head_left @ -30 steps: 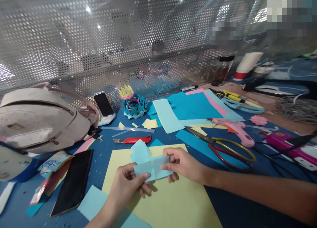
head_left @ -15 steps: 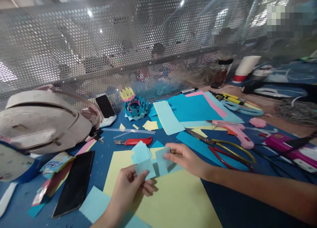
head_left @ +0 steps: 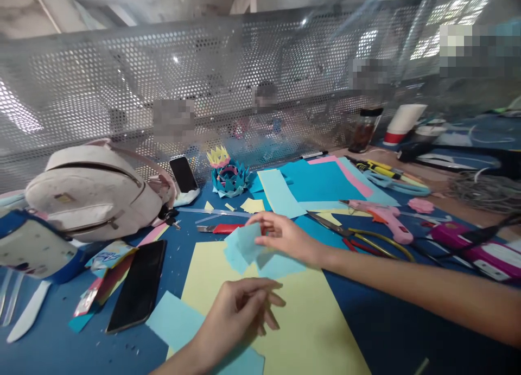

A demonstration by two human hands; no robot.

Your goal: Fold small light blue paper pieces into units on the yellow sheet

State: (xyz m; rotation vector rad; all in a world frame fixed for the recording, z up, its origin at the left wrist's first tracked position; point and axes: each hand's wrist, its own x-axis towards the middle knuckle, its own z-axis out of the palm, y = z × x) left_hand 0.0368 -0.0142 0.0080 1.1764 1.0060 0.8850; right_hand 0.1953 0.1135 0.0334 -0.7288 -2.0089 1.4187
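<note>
My right hand (head_left: 285, 238) pinches a light-blue paper square (head_left: 249, 241) by its right edge, over a small pile of similar light-blue pieces (head_left: 233, 260). My left hand (head_left: 246, 310) holds nothing; its fingers are loosely curled and apart, above a large yellow sheet (head_left: 311, 321). Another light-blue piece (head_left: 280, 266) lies partly under my right hand. By my left wrist, a larger light-blue sheet (head_left: 175, 318) rests partly on the yellow one. Just behind the pile is a red utility knife (head_left: 223, 229), its right end covered by the paper and hand.
A blue-and-yellow paper flower (head_left: 230, 179) and phone (head_left: 183, 174) stand behind. Scissors (head_left: 362, 236), a pink glue gun (head_left: 388, 217) and stacked coloured paper (head_left: 325, 182) lie right. A backpack (head_left: 93, 193), a black phone (head_left: 138, 285) and a white plastic knife (head_left: 29, 312) are left.
My left hand has let go of its light-blue square and drawn down with fingers apart. My right hand has moved left with a square over the pile. The view has shifted slightly.
</note>
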